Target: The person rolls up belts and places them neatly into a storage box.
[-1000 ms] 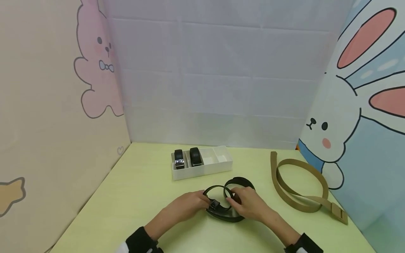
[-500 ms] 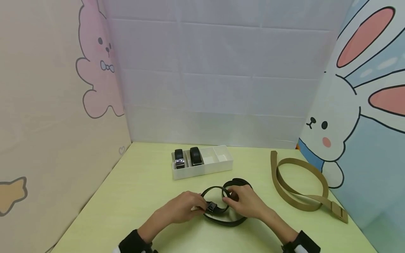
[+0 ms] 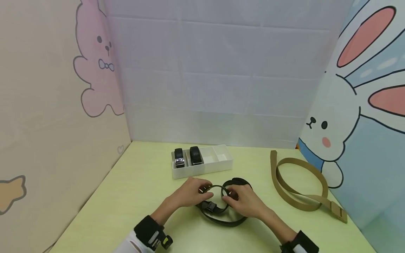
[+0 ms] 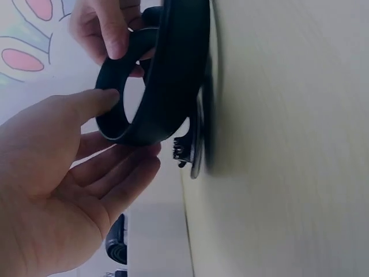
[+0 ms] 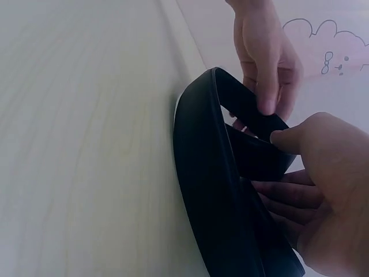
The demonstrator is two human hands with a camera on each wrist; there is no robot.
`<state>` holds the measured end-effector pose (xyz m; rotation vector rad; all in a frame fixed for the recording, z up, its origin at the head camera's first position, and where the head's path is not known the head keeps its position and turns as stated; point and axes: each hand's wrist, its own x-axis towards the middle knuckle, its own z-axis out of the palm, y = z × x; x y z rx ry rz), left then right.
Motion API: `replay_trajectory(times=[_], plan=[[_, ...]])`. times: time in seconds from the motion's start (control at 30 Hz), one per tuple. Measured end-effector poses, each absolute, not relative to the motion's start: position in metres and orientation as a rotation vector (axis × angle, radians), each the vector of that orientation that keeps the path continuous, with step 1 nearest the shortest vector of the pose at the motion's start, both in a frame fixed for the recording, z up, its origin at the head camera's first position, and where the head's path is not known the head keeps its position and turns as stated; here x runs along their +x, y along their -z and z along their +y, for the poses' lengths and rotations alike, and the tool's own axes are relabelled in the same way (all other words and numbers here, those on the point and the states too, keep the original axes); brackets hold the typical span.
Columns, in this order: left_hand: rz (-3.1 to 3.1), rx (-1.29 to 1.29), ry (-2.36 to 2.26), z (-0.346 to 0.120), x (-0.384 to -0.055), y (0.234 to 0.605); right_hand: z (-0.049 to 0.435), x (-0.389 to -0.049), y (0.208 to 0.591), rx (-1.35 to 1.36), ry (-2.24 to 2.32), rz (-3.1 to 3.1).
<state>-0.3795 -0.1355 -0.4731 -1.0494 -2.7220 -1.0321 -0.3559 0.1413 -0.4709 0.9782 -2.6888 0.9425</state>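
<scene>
A black belt, partly coiled into loops, stands on its edge on the table in the head view. Its dark buckle lies at the left of the coil, just below my left hand. That hand pinches the far left part of the inner loop, with the thumb inside the strap and the fingers outside, as the left wrist view shows. At the right side of the coil, my right hand pinches the strap between thumb and fingers. Part of the belt behind the right hand is hidden.
Behind the hands stands a white divided tray. Two rolled black belts, one on the left and another beside it, sit in its left compartments. On the right lies a loosely looped tan belt with its buckle toward the front.
My left hand has shifted from beside the buckle up to the far left part of the loop, leaving the buckle uncovered. The right hand has barely moved.
</scene>
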Motion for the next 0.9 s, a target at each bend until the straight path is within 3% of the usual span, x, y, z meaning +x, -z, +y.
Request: replay_trajectory(times=[0.43,0.7,0.9], plan=[[-2.773,-1.054,1.203,-0.148,-0.38,0.465,0.137,-0.36,0.452,1.008,-0.915,-2.62],[-2.562,-1.093,0.806,-0.129,-0.38,0.448,0.113,-0.366,0.436,1.165,-0.634,-2.54],[-2.443,-1.01,0.637,-0.125,-0.377,0.443,0.107,-0.362,0.444,1.056,-0.744,-2.553]])
